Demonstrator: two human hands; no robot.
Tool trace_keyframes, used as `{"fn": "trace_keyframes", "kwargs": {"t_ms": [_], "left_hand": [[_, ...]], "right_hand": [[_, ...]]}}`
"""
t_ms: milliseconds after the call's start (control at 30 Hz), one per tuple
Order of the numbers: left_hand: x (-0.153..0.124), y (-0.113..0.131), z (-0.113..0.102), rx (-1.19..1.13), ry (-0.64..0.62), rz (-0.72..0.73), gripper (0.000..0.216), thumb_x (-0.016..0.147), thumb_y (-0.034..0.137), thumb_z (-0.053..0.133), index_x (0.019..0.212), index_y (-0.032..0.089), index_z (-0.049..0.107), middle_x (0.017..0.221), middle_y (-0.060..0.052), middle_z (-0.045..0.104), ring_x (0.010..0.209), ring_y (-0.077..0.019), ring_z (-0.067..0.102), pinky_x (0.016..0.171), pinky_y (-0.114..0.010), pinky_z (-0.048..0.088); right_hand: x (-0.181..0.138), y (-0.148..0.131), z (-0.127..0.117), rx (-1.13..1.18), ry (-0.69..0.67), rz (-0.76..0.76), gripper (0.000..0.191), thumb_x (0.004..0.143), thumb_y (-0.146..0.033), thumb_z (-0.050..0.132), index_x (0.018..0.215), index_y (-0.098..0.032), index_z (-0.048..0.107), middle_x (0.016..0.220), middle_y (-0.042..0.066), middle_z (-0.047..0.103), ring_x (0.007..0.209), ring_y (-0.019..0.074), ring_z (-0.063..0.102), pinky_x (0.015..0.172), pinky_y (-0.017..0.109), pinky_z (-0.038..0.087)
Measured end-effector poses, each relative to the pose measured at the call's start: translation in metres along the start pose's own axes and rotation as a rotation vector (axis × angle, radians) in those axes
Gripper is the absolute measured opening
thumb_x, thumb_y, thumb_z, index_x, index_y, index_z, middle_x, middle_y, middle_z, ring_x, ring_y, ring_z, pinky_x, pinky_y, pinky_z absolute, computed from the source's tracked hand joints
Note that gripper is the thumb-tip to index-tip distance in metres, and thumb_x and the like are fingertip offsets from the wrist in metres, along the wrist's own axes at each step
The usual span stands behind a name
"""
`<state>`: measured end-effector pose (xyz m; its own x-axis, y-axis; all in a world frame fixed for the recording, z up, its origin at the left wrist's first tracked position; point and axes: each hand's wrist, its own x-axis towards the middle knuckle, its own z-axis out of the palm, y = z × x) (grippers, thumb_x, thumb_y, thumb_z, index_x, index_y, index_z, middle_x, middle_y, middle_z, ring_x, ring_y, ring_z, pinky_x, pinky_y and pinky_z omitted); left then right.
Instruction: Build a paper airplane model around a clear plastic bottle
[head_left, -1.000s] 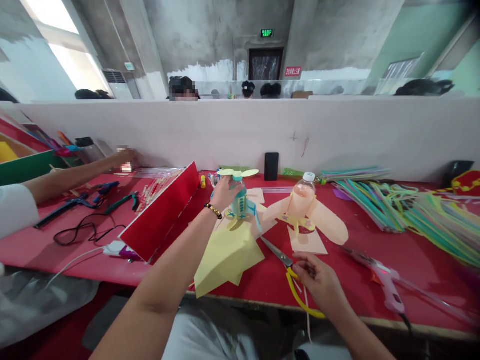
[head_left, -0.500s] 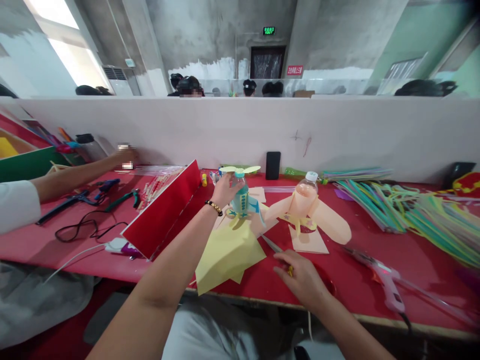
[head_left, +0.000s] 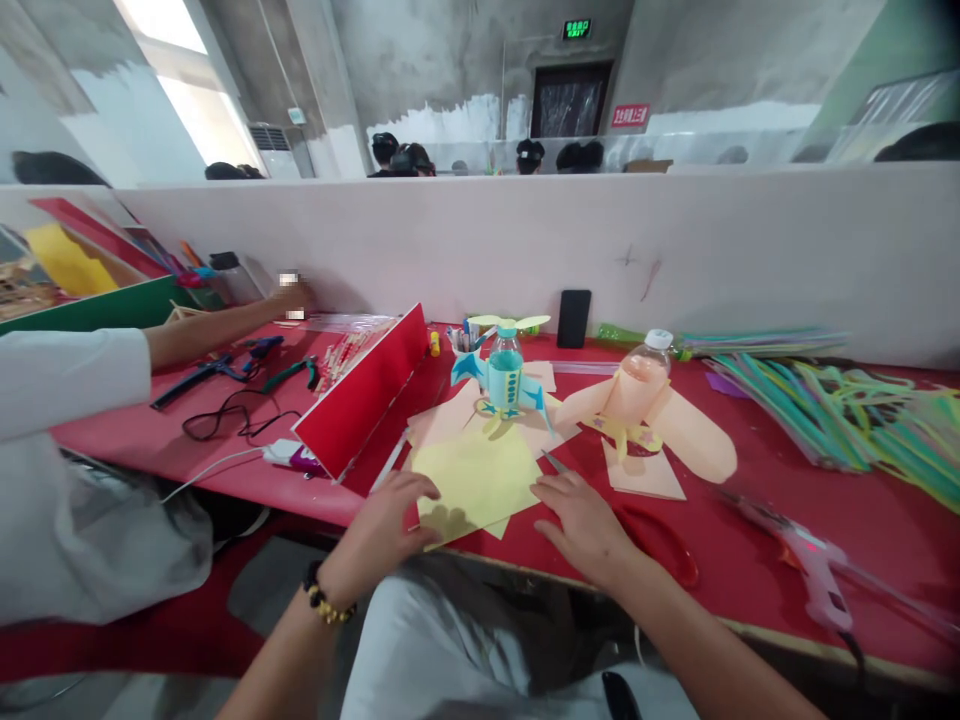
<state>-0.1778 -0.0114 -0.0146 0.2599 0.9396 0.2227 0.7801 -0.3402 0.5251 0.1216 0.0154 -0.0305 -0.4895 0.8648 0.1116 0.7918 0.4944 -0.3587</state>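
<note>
My left hand, fingers apart, is at the left edge of a yellow paper sheet. By the sheet's right edge my right hand lies with its fingers stretched out, nothing visible in them. Under or beside it is a pair of scissors; its blade tip shows past the fingers, a red handle to the right. Behind the sheet stands a bottle model wrapped in blue paper, with pale yellow propeller blades on its cap. A second bottle model, with peach paper wings, stands to the right.
A pink glue gun lies at the right front, near long coloured strips. A red board stands on the left. A phone leans on the white partition. Another person's arm reaches in from the left.
My left hand has let go of the blue bottle model and come back to the yellow sheet, which now lies flatter. My right hand has moved nearer the sheet. The view has shifted left.
</note>
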Motion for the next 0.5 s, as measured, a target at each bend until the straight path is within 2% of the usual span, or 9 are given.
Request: {"fn": "trace_keyframes", "kwargs": {"t_ms": [67, 167, 267, 367, 500], "left_hand": [[-0.018, 0.005, 0.017, 0.028, -0.052, 0.008, 0.041, 0.063, 0.022, 0.076, 0.102, 0.028, 0.065, 0.114, -0.005, 0.064, 0.107, -0.0267, 0.056, 0.091, -0.043, 0.048], [-0.029, 0.009, 0.036, 0.093, -0.042, 0.009, 0.049, 0.066, 0.013, 0.071, 0.112, 0.026, 0.062, 0.120, -0.006, 0.062, 0.110, -0.0277, 0.054, 0.095, -0.046, 0.046], [-0.033, 0.005, 0.044, 0.118, -0.004, 0.057, 0.039, 0.075, 0.010, 0.060, 0.109, 0.027, 0.065, 0.115, -0.006, 0.066, 0.104, -0.0261, 0.058, 0.093, -0.046, 0.047], [-0.038, -0.004, 0.047, 0.112, 0.058, 0.126, 0.026, 0.085, 0.016, 0.052, 0.101, 0.027, 0.068, 0.107, -0.005, 0.069, 0.098, -0.0222, 0.061, 0.087, -0.040, 0.051], [-0.044, 0.000, 0.052, 0.115, 0.162, 0.181, 0.018, 0.089, 0.022, 0.051, 0.091, 0.022, 0.069, 0.093, -0.005, 0.071, 0.093, -0.0194, 0.060, 0.084, -0.035, 0.050]], "right_hand": [[0.002, -0.005, 0.005, -0.019, -0.037, -0.010, 0.042, 0.081, -0.022, 0.058, 0.122, -0.017, 0.061, 0.127, 0.009, 0.061, 0.118, 0.0296, 0.048, 0.100, 0.046, 0.039], [-0.002, -0.010, 0.012, -0.040, -0.064, -0.015, 0.043, 0.081, -0.025, 0.058, 0.124, -0.018, 0.059, 0.126, 0.009, 0.062, 0.119, 0.0307, 0.047, 0.098, 0.049, 0.039], [-0.011, -0.011, 0.015, -0.048, -0.051, -0.025, 0.040, 0.082, -0.025, 0.058, 0.122, -0.018, 0.060, 0.122, 0.009, 0.064, 0.118, 0.0305, 0.047, 0.096, 0.048, 0.040], [-0.022, -0.009, 0.016, -0.039, -0.033, -0.037, 0.038, 0.082, -0.024, 0.059, 0.120, -0.017, 0.060, 0.118, 0.009, 0.065, 0.116, 0.0294, 0.048, 0.097, 0.046, 0.039], [-0.032, -0.017, 0.018, -0.037, 0.035, -0.061, 0.041, 0.081, -0.027, 0.062, 0.120, -0.016, 0.059, 0.116, 0.010, 0.064, 0.112, 0.0294, 0.049, 0.095, 0.045, 0.041]]}}
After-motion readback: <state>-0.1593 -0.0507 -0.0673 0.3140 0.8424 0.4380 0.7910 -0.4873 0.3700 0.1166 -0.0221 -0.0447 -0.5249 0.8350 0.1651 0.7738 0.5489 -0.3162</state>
